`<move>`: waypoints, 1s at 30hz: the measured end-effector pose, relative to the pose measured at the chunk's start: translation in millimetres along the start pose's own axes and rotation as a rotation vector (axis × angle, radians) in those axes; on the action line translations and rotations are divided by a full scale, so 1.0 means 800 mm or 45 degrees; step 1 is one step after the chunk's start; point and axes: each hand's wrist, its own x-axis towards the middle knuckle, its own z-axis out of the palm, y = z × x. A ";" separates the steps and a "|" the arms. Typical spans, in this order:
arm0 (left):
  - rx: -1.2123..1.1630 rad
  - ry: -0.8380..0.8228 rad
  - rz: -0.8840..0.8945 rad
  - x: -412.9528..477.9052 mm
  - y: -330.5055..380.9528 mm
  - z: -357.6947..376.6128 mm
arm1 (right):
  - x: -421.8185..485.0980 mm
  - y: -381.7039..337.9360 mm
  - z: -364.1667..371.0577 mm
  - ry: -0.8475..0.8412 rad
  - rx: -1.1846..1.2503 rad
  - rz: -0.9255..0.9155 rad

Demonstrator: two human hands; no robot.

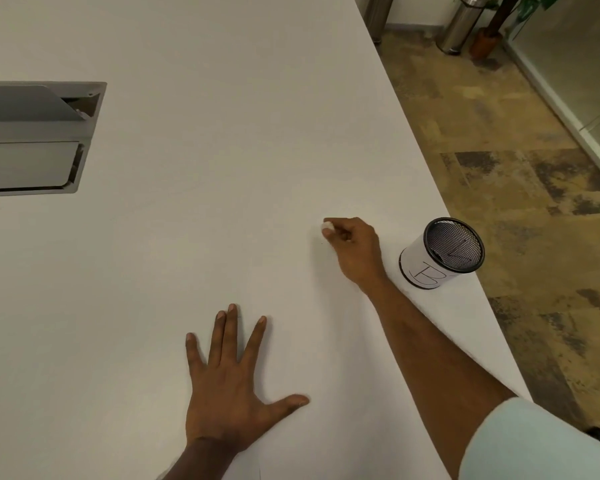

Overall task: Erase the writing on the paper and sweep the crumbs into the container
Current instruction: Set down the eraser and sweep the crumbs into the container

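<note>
White table point(187, 168), mottled brown floor point(499, 140), steel bins point(459, 26)

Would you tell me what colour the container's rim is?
The container's rim is black, seen in the head view.

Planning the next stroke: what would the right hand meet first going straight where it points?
Probably nothing: the right hand, pinching an eraser, faces bare table; the hatch lies off that line.

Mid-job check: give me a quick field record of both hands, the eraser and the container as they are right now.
left hand: flat on the table, fingers spread
right hand: pinches the eraser, just left of the container
eraser: small, white, at the fingertips
container: upright mesh cup marked B, near the table's right edge
writing, crumbs: none I can make out
</note>
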 end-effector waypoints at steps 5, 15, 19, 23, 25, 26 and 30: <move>-0.090 0.107 0.032 -0.005 -0.002 0.000 | 0.010 0.006 0.017 0.020 -0.151 -0.038; -0.095 0.395 0.294 -0.012 -0.007 0.014 | -0.124 -0.027 0.049 -0.511 0.075 -0.156; -0.090 0.386 0.389 -0.012 -0.009 0.020 | -0.140 -0.041 0.062 -0.972 0.499 0.423; -0.101 0.378 0.389 -0.012 -0.010 0.020 | -0.123 -0.048 0.082 -0.768 0.804 0.561; -0.119 0.366 0.374 -0.012 -0.011 0.020 | -0.112 -0.044 0.084 -0.457 0.712 0.413; -0.128 0.359 0.368 -0.012 -0.010 0.020 | -0.111 -0.041 0.082 -0.320 0.582 0.291; -0.157 0.372 0.385 -0.010 -0.010 0.017 | -0.135 -0.033 0.086 -0.459 -0.010 -0.358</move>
